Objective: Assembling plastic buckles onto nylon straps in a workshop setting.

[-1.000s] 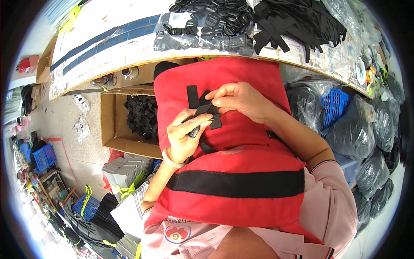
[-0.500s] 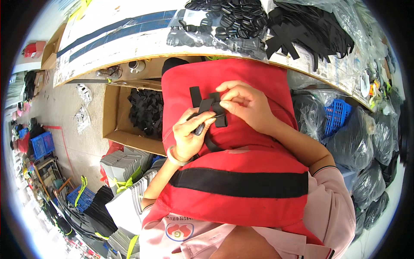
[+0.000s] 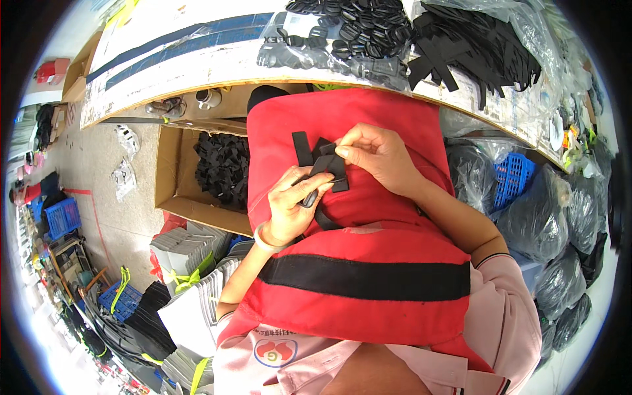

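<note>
Workbench (image 3: 197, 66) is running across the top, carrying a bag of black buckles (image 3: 342, 33) and loose black strap pieces (image 3: 474, 46); a cardboard box (image 3: 172, 164) of black parts is sitting below it on the left. Red padded vest (image 3: 368, 263) is lying across the lap, its black webbing strap (image 3: 322, 168) lying on the upper panel. Left hand (image 3: 286, 210) is gripping the strap's lower end, right hand (image 3: 378, 155) is pinching its top with fingertips closed tight.
</note>
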Demonstrator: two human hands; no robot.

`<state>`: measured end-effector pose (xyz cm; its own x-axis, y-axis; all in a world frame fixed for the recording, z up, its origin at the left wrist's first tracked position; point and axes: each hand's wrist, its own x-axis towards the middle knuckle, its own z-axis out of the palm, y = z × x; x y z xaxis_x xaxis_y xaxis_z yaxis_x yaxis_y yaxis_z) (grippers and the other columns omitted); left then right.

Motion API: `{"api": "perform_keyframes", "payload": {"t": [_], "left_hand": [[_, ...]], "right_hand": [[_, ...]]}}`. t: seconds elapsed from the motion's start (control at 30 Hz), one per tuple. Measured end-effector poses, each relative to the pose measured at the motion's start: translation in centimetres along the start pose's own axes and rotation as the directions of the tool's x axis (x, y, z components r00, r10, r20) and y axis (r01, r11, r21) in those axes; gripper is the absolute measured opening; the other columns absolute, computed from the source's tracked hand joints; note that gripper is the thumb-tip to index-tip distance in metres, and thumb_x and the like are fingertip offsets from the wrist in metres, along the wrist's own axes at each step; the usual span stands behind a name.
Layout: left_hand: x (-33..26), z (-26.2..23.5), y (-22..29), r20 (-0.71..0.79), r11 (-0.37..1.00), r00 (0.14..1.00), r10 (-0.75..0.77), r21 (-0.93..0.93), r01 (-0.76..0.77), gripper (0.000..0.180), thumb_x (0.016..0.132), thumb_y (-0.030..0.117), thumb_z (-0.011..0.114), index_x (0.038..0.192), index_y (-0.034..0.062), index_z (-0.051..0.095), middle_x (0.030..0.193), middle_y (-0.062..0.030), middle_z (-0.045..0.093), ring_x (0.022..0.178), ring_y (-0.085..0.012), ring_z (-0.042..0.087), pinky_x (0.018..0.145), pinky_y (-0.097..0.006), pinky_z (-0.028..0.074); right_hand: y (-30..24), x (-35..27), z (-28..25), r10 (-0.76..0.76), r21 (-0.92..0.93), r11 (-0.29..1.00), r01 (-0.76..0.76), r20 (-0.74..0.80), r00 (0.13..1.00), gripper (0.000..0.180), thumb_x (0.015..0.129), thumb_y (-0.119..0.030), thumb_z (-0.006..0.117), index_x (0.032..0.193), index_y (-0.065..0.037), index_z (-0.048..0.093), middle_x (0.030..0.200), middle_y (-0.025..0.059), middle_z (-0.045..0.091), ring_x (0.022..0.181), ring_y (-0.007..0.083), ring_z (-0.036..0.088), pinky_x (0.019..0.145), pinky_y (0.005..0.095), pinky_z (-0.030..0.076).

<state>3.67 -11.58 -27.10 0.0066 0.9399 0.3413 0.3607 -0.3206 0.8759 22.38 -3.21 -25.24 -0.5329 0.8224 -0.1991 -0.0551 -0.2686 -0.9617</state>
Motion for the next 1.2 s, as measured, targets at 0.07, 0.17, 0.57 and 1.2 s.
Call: {"api": "perform_keyframes", "payload": {"t": [0.07, 0.17, 0.57, 1.2], "left_hand": [[0.0, 0.0, 0.0, 0.002, 1.0, 1.0, 0.005, -0.005, -0.005, 0.024, 0.071, -0.001, 0.077, 0.093, 0.0057, 0.073, 0.083, -0.0098, 0.065, 0.07, -0.0212, 0.061, 0.06, -0.03, 0.048], [0.0, 0.0, 0.0, 0.03, 1.0, 0.999, -0.026, -0.008, 0.026, 0.023, 0.071, 0.0, 0.077, 0.093, 0.0056, 0.073, 0.081, -0.0096, 0.065, 0.07, -0.0217, 0.061, 0.06, -0.03, 0.049], [-1.7, -0.4, -2.7, 0.202, 0.522, 0.774, -0.6, -0.634, 0.57, 0.014, 0.089, 0.007, 0.066, 0.099, -0.0008, 0.07, 0.079, -0.0043, 0.066, 0.063, -0.007, 0.056, 0.053, -0.02, 0.044], [1.2, 0.3, -2.9, 0.221, 0.618, 0.806, -0.548, -0.542, 0.569, 0.017, 0.087, 0.001, 0.065, 0.103, 0.0006, 0.069, 0.091, -0.0075, 0.07, 0.068, -0.0081, 0.059, 0.053, -0.022, 0.045]], "right_hand": [[0.5, 0.1, -0.1, 0.04, 0.038, 0.998, -0.04, 0.006, 0.999, 0.007, 0.091, -0.006, 0.061, 0.089, 0.0, 0.059, 0.08, 0.0019, 0.064, 0.073, 0.0046, 0.058, 0.065, 0.02, 0.046], [0.7, 0.5, 0.1, 0.069, 0.032, 0.997, -0.068, -0.031, 0.997, 0.008, 0.091, -0.006, 0.062, 0.086, -0.001, 0.057, 0.078, 0.0011, 0.063, 0.071, 0.0043, 0.057, 0.063, 0.0203, 0.045], [-4.3, 7.0, 7.2, -0.328, 0.272, 0.914, 0.302, 0.052, 0.943, 0.033, 0.09, -0.011, 0.065, 0.118, 0.001, 0.053, 0.094, 0.0071, 0.063, 0.086, 0.0119, 0.063, 0.074, 0.0248, 0.051], [-2.3, 4.0, 2.4, -0.067, -0.598, 0.734, 0.322, 0.408, 0.911, 0.022, 0.086, -0.017, 0.058, 0.104, -0.005, 0.063, 0.084, 0.0125, 0.067, 0.077, 0.0279, 0.065, 0.069, 0.0365, 0.05]]}}
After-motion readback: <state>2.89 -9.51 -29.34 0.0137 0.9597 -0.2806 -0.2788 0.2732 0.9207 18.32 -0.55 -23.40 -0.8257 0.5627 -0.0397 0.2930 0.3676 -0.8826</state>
